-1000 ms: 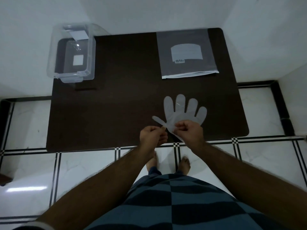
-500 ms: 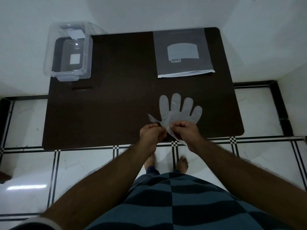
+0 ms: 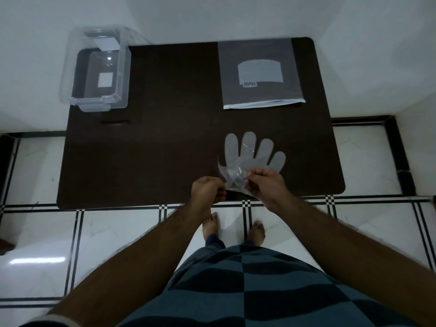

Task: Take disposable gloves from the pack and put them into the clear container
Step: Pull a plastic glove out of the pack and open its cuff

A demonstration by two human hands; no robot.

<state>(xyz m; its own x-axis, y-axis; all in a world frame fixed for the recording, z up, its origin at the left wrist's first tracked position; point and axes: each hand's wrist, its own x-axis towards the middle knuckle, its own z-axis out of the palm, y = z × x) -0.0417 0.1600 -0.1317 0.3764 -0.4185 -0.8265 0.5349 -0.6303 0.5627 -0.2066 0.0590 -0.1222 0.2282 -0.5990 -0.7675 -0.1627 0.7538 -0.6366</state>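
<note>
The person holds one thin see-through glove (image 3: 252, 156) at its cuff end. The left hand (image 3: 207, 191) pinches the left side of the cuff, and the right hand (image 3: 265, 185) pinches the right side. The fingers of both hands are squeezed shut on the plastic, which is bunched up between them. The glove's own finger parts lie flat on the dark table (image 3: 165, 149), just past the person's fingertips.

The job looks like it has only begun. One glove is out of the pack (image 3: 262, 74), but it is not in the clear container (image 3: 98, 74) yet. The container sits far off, past the left hand's fingers and to the left, and no glove shows inside it. The pack lies flat, well past the right hand's fingers.

The count: one glove out (there could be two stuck together, it is hard to tell), one pack, one container, two hands. The glove must yet be carried over and dropped in, and more gloves likely wait in the pack.
</note>
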